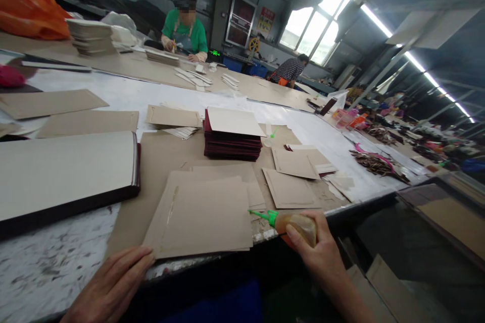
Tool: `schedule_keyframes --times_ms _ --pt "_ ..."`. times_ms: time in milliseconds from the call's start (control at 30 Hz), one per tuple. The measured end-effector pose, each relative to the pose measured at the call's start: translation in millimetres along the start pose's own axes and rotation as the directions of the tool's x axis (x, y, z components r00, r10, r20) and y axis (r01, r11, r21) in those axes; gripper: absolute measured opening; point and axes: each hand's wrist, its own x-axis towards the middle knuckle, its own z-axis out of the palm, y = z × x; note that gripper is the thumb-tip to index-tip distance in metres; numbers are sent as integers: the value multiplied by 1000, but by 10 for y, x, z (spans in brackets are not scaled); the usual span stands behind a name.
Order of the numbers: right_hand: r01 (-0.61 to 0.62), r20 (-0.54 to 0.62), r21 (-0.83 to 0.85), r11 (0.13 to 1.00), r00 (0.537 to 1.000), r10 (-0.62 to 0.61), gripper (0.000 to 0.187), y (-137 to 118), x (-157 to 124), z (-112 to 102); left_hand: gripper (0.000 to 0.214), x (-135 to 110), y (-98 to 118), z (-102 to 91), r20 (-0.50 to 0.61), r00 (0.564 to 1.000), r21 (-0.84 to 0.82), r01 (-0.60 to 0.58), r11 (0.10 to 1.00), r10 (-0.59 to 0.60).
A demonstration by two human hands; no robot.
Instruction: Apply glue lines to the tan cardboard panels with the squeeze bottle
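Gripping a bottle [302, 223], right hand [321, 246] flanks cardboard [207, 217]; flat left hand [113, 280] touches its edge

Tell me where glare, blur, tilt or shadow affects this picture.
Head view: windows glare white, ceiling lights shine harshly; head view: background tilts; head view: distant clutter at right looks soft, bottle fairly clear; head view: deep shadow below the table's near edge.

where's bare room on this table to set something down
Free: the stained white tabletop between the long white-topped stack and the left hand; also a narrow strip of brown board between that stack and the front cardboard sheets. Crowded: right of the maroon stack, where cardboard pieces lie close together, down to the bottle in the right hand.
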Motion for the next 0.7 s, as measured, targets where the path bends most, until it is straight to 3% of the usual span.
schedule_keyframes --times_ms 200,367,700 --pt "46 36 53 998 998 -48 38 48 445 234 45 -16 -65 17 -25 1000 46 -15 999 16" --pt "122 22 -3 992 992 -122 37 27 675 353 44 13 -20 -1 -9 1000 35 11 999 -11" --pt "128 173 -56 990 978 -117 30 -67 485 87 33 37 23 4 -16 1000 5 25 1000 -24"
